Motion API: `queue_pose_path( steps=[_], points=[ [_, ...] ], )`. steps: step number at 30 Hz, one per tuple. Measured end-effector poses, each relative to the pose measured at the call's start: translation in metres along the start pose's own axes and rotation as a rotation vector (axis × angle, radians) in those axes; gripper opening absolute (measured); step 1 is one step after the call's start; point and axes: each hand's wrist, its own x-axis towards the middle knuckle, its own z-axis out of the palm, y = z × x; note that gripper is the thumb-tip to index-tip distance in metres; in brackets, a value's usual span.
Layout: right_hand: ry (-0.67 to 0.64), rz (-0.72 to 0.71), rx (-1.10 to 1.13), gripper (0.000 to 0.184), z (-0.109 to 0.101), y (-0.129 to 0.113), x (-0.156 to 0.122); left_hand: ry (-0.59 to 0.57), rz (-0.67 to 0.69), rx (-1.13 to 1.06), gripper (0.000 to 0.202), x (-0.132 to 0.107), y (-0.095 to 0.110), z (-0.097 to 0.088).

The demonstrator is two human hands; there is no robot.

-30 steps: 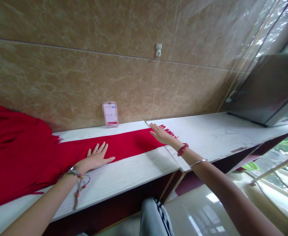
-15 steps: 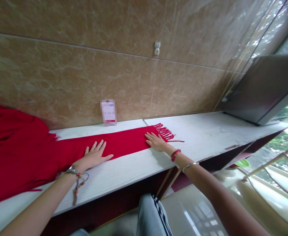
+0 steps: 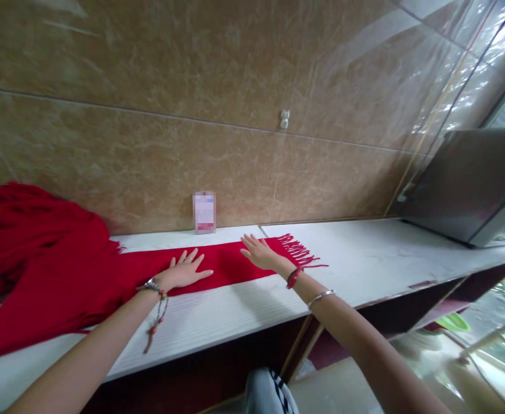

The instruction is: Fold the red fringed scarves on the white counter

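Observation:
A long red scarf lies stretched along a white counter, with a fringed end to the right and a bunched heap to the left. My left hand lies flat and open on the scarf's middle, fingers spread. My right hand rests flat and open on the scarf, just left of the fringe. Both wrists wear bracelets.
A small blurred card leans against the brown tiled wall behind the scarf. A grey slanted panel stands at the counter's right end. A small white hook is fixed on the wall. The glossy floor lies below the counter's front edge.
My right hand has slid left along the scarf from the fringed end toward my left hand, uncovering the fringe. My left hand stays flat on the scarf. The view has shifted slightly.

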Motion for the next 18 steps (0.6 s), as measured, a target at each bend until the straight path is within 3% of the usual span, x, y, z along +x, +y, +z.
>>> queue_pose_path(
  steps=[2,4,7,11,18],
  points=[
    [-0.010,-0.072,0.043,0.047,0.007,-0.031,0.027,0.128,-0.014,-0.005,0.076,0.011,0.001,-0.001],
    [-0.051,-0.064,0.102,0.048,0.017,-0.051,0.045,0.176,-0.048,0.004,0.069,0.022,-0.001,0.004],
    [-0.086,-0.026,0.150,0.048,0.033,-0.056,0.053,0.186,-0.085,0.022,0.061,0.032,-0.009,0.017],
    [-0.096,0.059,0.087,0.046,0.045,-0.018,0.038,0.225,-0.084,0.030,0.058,0.034,-0.018,0.030],
    [-0.164,0.204,-0.121,0.040,0.047,0.088,-0.010,0.229,-0.071,0.020,0.059,0.035,-0.018,0.031]
  ],
)
